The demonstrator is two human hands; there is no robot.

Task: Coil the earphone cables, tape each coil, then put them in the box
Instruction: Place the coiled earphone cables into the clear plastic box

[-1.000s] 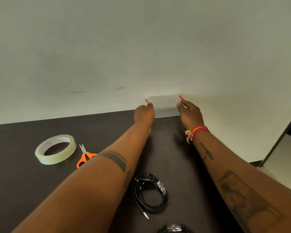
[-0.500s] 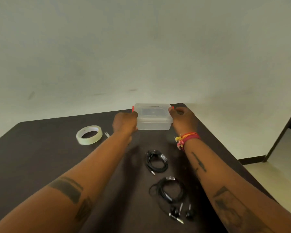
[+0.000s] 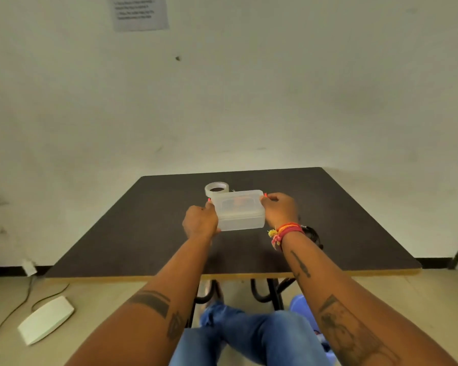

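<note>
Currently: left hand [image 3: 200, 220] grips the left end of a translucent rectangular plastic box [image 3: 239, 211], lid on, above the dark square table [image 3: 117, 233]; clear tape roll [image 3: 216, 188] just behind; right hand [image 3: 279, 210] grips the right end; black coiled earphone cable [image 3: 312, 233] partly hidden behind the right wrist.

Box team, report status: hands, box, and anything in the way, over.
Left hand and right hand grip the ends of the clear box, lid on. Tape roll just behind. Black cable coil partly hidden behind the right wrist.

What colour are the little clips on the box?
Red-orange, at each end of the clear box, where the left hand and right hand grip it; head view.
</note>
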